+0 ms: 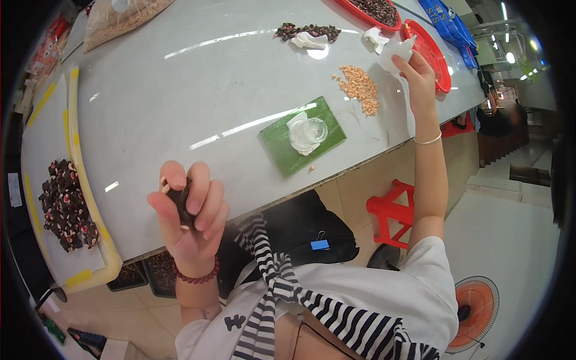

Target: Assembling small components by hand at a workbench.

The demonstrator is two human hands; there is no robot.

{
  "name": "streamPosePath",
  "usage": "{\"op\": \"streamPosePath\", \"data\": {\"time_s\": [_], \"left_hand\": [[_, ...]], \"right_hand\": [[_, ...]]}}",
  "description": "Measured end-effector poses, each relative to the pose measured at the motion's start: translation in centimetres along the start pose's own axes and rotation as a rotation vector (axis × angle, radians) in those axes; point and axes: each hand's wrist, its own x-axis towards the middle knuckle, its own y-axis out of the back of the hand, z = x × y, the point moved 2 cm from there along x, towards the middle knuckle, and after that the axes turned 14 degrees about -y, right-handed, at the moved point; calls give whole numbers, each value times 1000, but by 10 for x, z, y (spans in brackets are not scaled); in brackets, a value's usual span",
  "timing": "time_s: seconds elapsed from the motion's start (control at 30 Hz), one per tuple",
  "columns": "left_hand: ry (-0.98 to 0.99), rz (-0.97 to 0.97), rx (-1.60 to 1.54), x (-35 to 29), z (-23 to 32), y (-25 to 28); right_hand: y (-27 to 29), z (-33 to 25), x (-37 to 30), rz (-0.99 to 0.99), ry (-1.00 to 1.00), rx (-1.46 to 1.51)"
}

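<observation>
My left hand (pixel 195 204) is closed around a dark brown lump (pixel 179 201) with small pale bits on it, held above the table's near edge. Stretched out to the far right, my right hand (pixel 417 75) grips a translucent white squeeze bottle (pixel 393 57) with a pointed nozzle. Between my hands lies a green board (pixel 279 147), bearing a clear round dish (pixel 313 132) and a whitish, gel-like mass. Just left of the bottle is a pile of small tan bits (pixel 360 90).
Dark kernels (pixel 294 31) lie at the back beside a crumpled white tissue (pixel 310 41). Red trays (pixel 443 75) stand back right. A yellow-edged tray (pixel 99 243) at left carries several dark lumps (pixel 65 204). A red stool (pixel 390 216) and an orange fan (pixel 474 312) are at right.
</observation>
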Motion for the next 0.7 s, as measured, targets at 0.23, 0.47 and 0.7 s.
{"op": "streamPosePath", "data": {"time_s": [0.23,0.47,0.7], "left_hand": [[-2,-63,131,-6,2,-2],[-9,40,275,4,-5,-5],[20,20,262,1,-7,-8]], "right_hand": [[-6,0,-39,311,232,-146],[-26,-7,-112,48,239,-461],[-33,0,-108,79,315,-516]]}}
